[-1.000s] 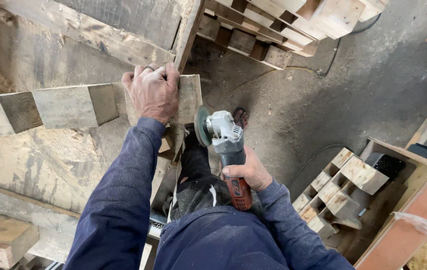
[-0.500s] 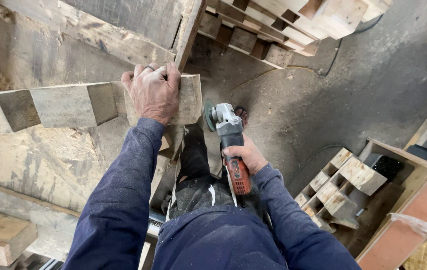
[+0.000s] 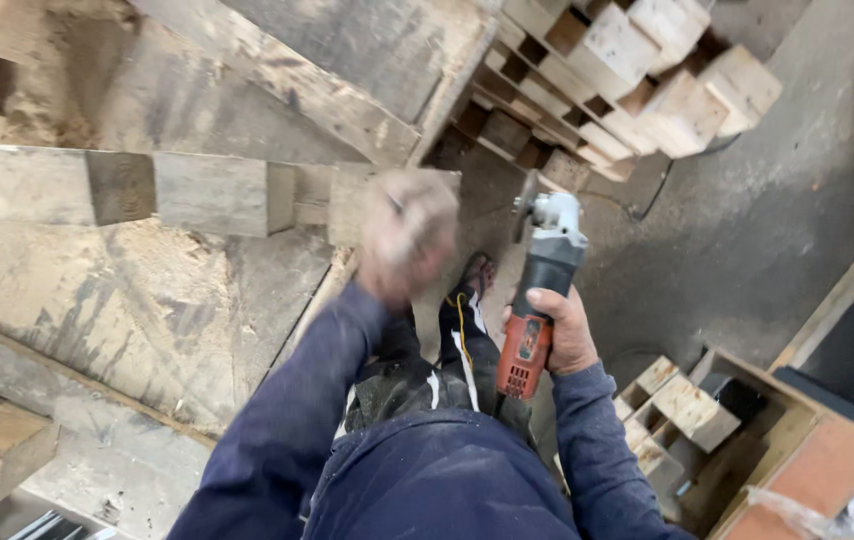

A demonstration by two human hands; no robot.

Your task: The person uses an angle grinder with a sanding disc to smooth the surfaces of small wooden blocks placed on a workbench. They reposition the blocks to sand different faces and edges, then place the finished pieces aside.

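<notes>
Both hands were busy: right hand (image 3: 565, 335) gripped the orange-and-grey angle grinder (image 3: 539, 290), disc clear of the rough wooden block (image 3: 342, 205) on the counter (image 3: 147, 300); blurred left hand (image 3: 405, 235) over it, grip unreadable, no fresh cut visible.

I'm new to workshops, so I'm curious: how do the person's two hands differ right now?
The right hand is sharp in the picture and closed around the angle grinder, held over the concrete floor. The left hand is blurred and holds no tool; it sits by the end of the wooden block row, though whether it touches the wood is unclear. Both are bare and come out of dark blue sleeves.
</notes>
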